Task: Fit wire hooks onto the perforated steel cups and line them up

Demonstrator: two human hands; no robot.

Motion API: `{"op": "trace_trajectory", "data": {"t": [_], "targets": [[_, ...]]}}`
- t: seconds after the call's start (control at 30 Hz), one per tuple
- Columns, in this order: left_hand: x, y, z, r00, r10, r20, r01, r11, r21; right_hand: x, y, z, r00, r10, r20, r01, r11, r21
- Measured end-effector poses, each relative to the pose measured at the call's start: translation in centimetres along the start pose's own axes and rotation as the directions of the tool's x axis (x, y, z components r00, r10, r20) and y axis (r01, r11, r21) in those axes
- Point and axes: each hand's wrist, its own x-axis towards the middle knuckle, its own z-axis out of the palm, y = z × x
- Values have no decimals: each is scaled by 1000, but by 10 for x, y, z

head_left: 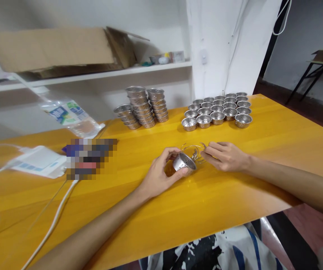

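My left hand (160, 169) is wrapped around a small perforated metal strainer cup (180, 160), which is tilted with its open mouth toward the right. A loose bunch of thin bent wires (194, 154) lies on the tabletop just beyond the cup, partly hidden by it. At the right side of these wires, my right hand (225, 156) has its fingers curled and pinched together. A thin wire runs up to its fingertips and appears to be gripped there, though the fingers cover the exact hold.
On the yellow table (139, 240), rows of strainer cups (217, 117) stand at the back right, with stacked cups (144, 108) left of them. A plastic bottle (73, 116), a white device (39, 162) and cables (56, 221) occupy the left. A cardboard box (57, 48) sits on the shelf.
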Motion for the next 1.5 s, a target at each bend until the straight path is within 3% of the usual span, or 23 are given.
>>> {"op": "trace_trajectory", "data": {"t": [0.33, 0.47, 0.57, 0.63, 0.7, 0.8, 0.9, 1.0, 1.1, 1.33, 1.5], "targets": [[5, 11, 0, 961, 277, 2, -272, 944, 187, 7, -5, -11, 995, -4, -95, 3, 1000, -7], [5, 14, 6, 964, 265, 15, -265, 956, 127, 11, -9, -16, 985, 15, -172, 3, 994, 106], [4, 17, 8, 974, 215, 64, -218, 975, 38, 15, -15, -16, 969, 153, -194, -86, 945, 315], [3, 20, 8, 980, 171, 98, -170, 985, -21, 20, -18, -17, 942, 311, -129, -196, 817, 543], [3, 22, 7, 982, 137, 132, -129, 989, -68, 24, -19, -18, 895, 445, 36, -321, 585, 745], [3, 23, 5, 978, 125, 168, -105, 987, -122, 27, -20, -20, 820, 453, 349, -477, 204, 855], [3, 23, 5, 973, 142, 184, -112, 980, -164, 27, -20, -19, 755, 437, 489, -490, -118, 863], [3, 20, 6, 971, 156, 183, -126, 978, -164, 25, -18, -15, 675, 516, 527, -415, -325, 850], [2, 17, 7, 971, 167, 172, -142, 979, -147, 22, -15, -10, 653, 479, 587, -434, -400, 808], [7, 17, 5, 963, 170, 210, -144, 980, -135, 16, -14, -2, 677, 339, 653, -558, -341, 756], [11, 17, 3, 955, 175, 241, -138, 977, -163, 14, -16, 2, 672, 352, 651, -547, -357, 757]]}}
